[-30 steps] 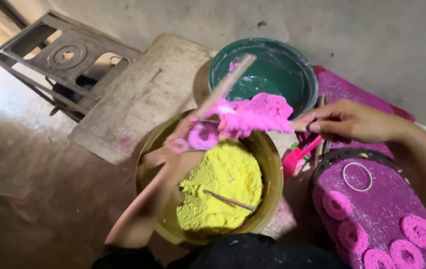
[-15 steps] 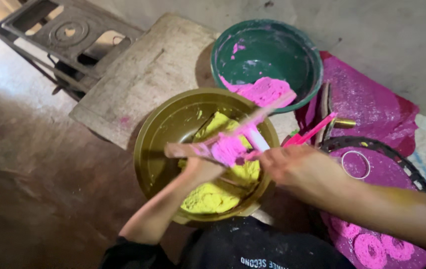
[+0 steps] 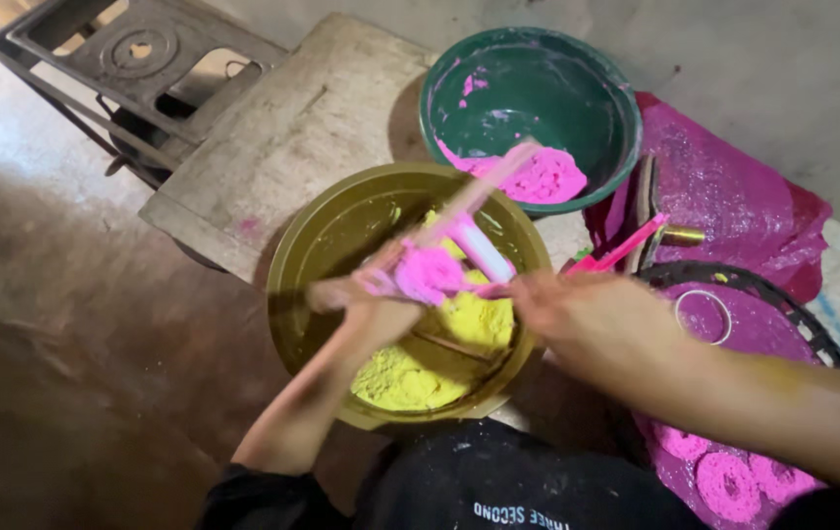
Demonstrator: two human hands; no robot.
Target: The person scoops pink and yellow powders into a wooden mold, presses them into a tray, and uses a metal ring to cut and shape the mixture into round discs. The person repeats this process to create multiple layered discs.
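Observation:
My left hand (image 3: 371, 312) grips a flat wooden stick (image 3: 469, 196) over the olive-gold bowl (image 3: 322, 245) of yellow powder (image 3: 430, 363). A lump of pink paste (image 3: 427, 273) sits on the stick just above that hand, beside a white tube-shaped piece (image 3: 484, 250). My right hand (image 3: 587, 314) is at the bowl's right rim, its blurred fingers touching the pink lump; whether it grips anything is unclear. Behind, a green bowl (image 3: 528, 88) holds more pink paste (image 3: 542, 179).
A round black tray (image 3: 783, 304) at right carries pink ring shapes (image 3: 729, 483) and a metal ring (image 3: 703, 314). Pink-stained plastic sheet (image 3: 734, 196), a pink tool (image 3: 626, 247), a wooden board (image 3: 282, 137) and a metal frame (image 3: 135, 59) lie around.
The stick with the pink lump has come down from the green bowl to over the yellow bowl. My right hand has moved left from the tray side to the lump.

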